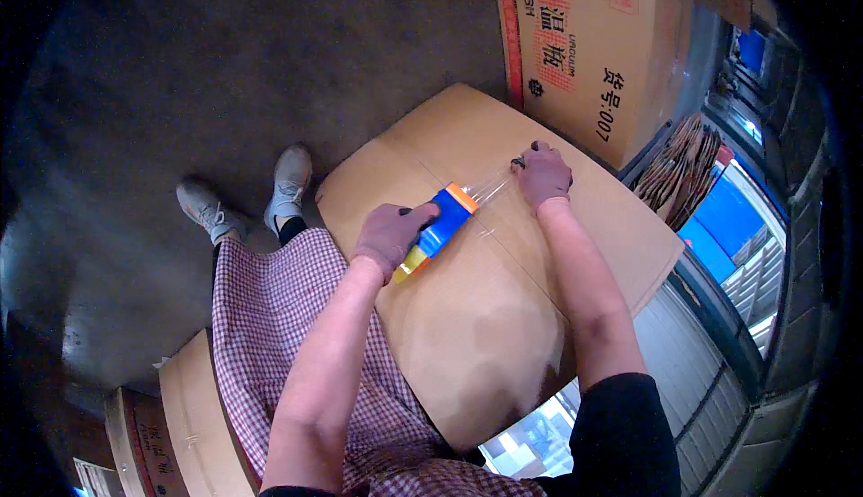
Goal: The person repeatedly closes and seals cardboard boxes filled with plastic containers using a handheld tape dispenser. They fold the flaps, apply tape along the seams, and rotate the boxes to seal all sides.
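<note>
At the far left, low in the head view, stacked brown cardboard cartons (193, 416) sit on the dark concrete floor (180, 75). Just right of them stand the person's two grey sneakers (247, 196), toes pointing up the picture, above a red-and-white checked apron (261, 317) that hangs down the person's front.

The left hand (393, 235) comes next. It is closed in a fist around the grip of a blue and orange handheld tape dispenser (438, 227), whose yellow end shows below the knuckles. The dispenser rests on top of a large flat brown cardboard box (467, 335), near the middle of the lid, over the seam where the flaps meet.

From the dispenser's orange end a strip of clear packing tape (493, 189) stretches up and to the right, drawn taut just above the cardboard. The right hand (543, 175) sits at the far end of that strip, fingers curled down with the tips pressing the tape against the box lid; its thumb cannot be made out.

Behind the right hand stands a tall brown cardboard carton with red printing (593, 39). Farther right, a bundle of flattened cardboard sheets (683, 160) leans on edge, beside something blue (728, 218).
</note>
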`<state>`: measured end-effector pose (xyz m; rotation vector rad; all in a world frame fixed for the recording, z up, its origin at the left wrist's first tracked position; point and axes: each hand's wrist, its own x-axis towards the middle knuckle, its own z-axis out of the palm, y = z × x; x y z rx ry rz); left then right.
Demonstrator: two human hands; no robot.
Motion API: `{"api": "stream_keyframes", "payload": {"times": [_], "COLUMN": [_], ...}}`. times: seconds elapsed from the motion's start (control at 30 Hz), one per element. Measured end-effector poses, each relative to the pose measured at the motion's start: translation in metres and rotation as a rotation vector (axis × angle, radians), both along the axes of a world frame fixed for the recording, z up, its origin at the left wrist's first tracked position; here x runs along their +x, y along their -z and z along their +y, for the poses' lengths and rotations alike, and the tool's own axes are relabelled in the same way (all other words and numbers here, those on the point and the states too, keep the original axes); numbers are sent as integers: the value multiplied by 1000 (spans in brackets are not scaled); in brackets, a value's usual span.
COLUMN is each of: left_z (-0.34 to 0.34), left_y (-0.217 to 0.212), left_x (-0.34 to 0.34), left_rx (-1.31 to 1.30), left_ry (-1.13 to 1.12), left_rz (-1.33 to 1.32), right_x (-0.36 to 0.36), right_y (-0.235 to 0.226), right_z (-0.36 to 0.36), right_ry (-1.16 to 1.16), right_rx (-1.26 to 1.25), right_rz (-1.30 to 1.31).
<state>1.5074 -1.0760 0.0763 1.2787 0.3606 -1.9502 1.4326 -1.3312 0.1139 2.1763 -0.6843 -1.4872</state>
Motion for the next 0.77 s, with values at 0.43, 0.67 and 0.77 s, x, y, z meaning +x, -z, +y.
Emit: {"api": "stream_keyframes", "payload": {"times": [0.43, 0.67, 0.77], "left_z": [-12, -16, -10], "left_y": [7, -6, -1], "left_x": [3, 17, 12], "left_rx": [-241, -67, -117], "left_ry": [236, 338, 288], "left_rz": [-255, -120, -100], "right_x": [28, 30, -11], "right_y": [-13, 26, 59], "right_z": [-89, -39, -26], "right_ry": [112, 1756, 2272], "right_rx": [-226, 730, 902], "right_rz": [-120, -721, -769]}}
